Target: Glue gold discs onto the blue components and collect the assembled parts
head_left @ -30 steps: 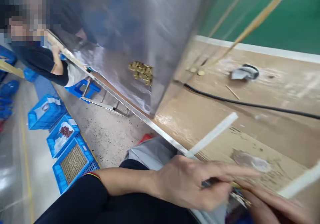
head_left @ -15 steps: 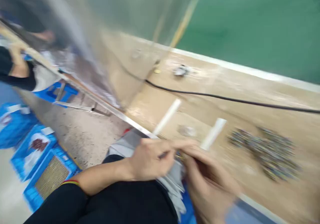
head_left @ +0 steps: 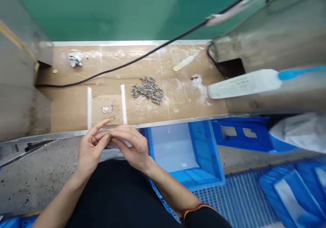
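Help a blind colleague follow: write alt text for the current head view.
A left hand and right hand are close together by a brown bench; anything held is too small to identify. Beyond, a clear round piece lies between white strips, left of a pile of blue and brass parts.

The single view looks from the wearer's head, above the dark-clothed torso (head_left: 122, 194) — facing forward and steeply down. It is near enough to show the left hand (head_left: 89, 146) and right hand (head_left: 133, 145) whole, left of centre, yet wide enough to span the brown worktop (head_left: 68, 114) between metal panels. The far green surface (head_left: 114, 12) fills the top — speckled floor (head_left: 51, 168) shows at lower left.
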{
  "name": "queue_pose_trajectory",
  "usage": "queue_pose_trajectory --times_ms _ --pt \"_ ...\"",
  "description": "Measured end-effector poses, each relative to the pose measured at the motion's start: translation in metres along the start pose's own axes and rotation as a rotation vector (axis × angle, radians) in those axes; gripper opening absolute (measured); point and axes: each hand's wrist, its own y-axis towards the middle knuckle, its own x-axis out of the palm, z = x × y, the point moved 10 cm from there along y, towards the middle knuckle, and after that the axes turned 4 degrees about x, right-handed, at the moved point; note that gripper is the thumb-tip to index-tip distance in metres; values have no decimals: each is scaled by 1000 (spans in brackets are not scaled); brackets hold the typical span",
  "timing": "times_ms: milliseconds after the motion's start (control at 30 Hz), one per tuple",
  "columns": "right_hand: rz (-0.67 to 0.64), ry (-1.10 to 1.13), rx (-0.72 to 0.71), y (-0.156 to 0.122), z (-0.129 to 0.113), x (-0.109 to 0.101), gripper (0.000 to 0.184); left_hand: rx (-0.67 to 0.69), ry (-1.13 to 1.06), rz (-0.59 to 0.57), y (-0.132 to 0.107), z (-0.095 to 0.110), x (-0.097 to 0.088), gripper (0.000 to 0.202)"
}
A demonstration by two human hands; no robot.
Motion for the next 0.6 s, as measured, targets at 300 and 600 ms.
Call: queue_pose_trajectory --times_ms 300,600 --pt "440 -122 338 -74 48 -126 11 -120 405 -86 -1 5 29 75" --pt "594 -390 1024 -163 230 -244 28 -69 520 96 0 25 3 66"
